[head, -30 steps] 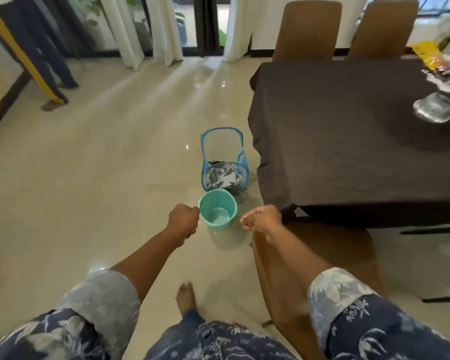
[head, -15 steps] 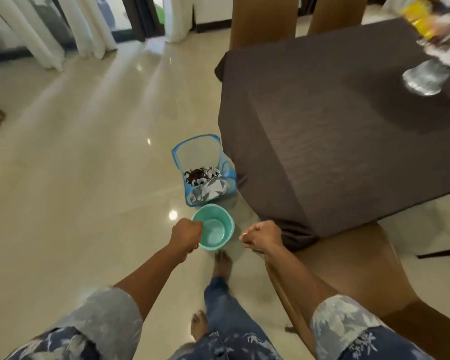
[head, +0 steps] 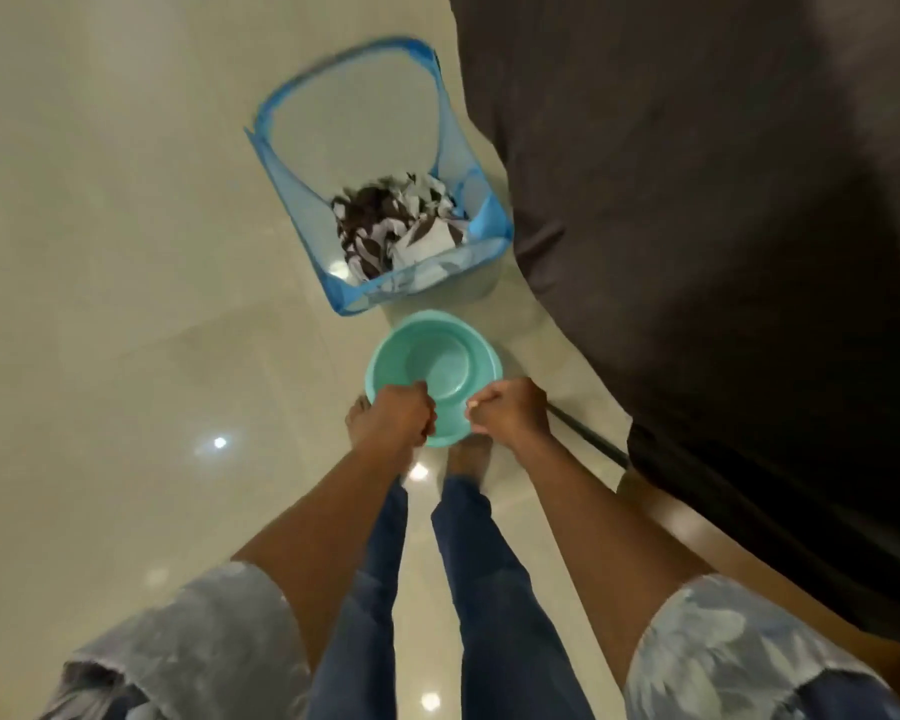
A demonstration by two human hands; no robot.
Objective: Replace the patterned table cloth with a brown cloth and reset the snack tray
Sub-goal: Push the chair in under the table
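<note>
Floor: glossy cream-coloured tiles (head: 126, 356), clean, with several small bright light reflections. The person stands barefoot on it in blue trousers.

Table: the plain dark brown cloth (head: 723, 200) covers the table along the right side of the view, its edge hanging down toward the floor. A brown wooden chair seat (head: 707, 543) shows beneath that edge at lower right.

Basket: a blue mesh pop-up laundry basket (head: 292, 200) stands on the floor just beside the draped cloth. The crumpled brown-and-white patterned cloth (head: 396, 220) lies inside it, at the bottom.

Basin: a round turquoise plastic basin (head: 437, 356) sits just in front of the basket; whether they touch cannot be told.

Hands: left hand (head: 398, 415) and right hand (head: 510, 407) are both clenched into fists over the near rim of the basin. Whether either grips the rim or anything else cannot be told.
</note>
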